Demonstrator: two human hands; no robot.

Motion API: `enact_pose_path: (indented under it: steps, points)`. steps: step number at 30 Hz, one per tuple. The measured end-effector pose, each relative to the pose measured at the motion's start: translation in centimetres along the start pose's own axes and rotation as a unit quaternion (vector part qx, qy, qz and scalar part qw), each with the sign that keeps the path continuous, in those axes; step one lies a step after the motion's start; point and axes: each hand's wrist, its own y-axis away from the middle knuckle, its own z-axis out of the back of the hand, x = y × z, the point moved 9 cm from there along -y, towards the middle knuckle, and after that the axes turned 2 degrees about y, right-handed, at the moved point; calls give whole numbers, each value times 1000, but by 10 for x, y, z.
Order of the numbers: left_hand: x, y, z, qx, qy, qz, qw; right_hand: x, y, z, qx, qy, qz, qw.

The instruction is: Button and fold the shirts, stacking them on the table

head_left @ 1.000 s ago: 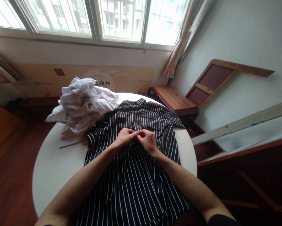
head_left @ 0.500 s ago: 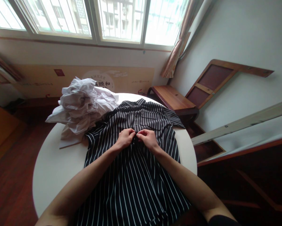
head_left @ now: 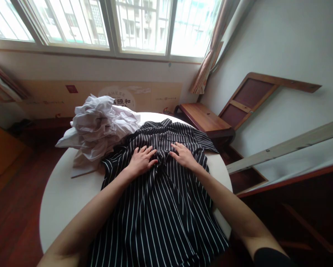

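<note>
A black shirt with thin white stripes (head_left: 160, 215) lies spread on a round white table (head_left: 63, 200), collar toward the window. My left hand (head_left: 140, 160) lies flat on the shirt's chest, fingers stretched out and slightly apart. My right hand (head_left: 183, 154) rests flat on the shirt a little to the right, fingers also extended. Both hands press on the cloth on either side of the front placket and hold nothing.
A heap of crumpled white garments (head_left: 99, 126) sits on the table's far left, touching the shirt. A wooden bench (head_left: 205, 119) stands beyond the table at the right. Wooden frames (head_left: 252, 96) lean on the right wall. Windows run along the back.
Both hands were pinched together at the shirt's placket; now they have parted, moved a little farther up the shirt and opened flat on the cloth.
</note>
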Motion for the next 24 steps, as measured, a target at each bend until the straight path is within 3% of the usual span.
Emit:
enact_pose_path:
  steps: [2, 5, 10, 17, 20, 24]
  points:
    - [6, -4, -14, 37, -16, -11, 999, -12, -8, -19, 48, 77, -5, 996]
    - [12, -16, -18, 36, -35, -30, 998, -23, -21, -32, 66, 126, -5, 990]
    - [23, -44, -15, 33, -53, -37, 997, -28, -48, -34, 81, 133, -1, 988]
    - [35, -76, -17, 45, -74, 24, 996, -28, -75, -31, 60, 120, -2, 991]
    - [23, -71, -2, 12, -71, 45, 996, -16, -68, -14, -7, 73, 1, 997]
    - [-12, -35, 31, -71, -49, 39, 995, 12, -25, 14, -64, -17, 16, 998]
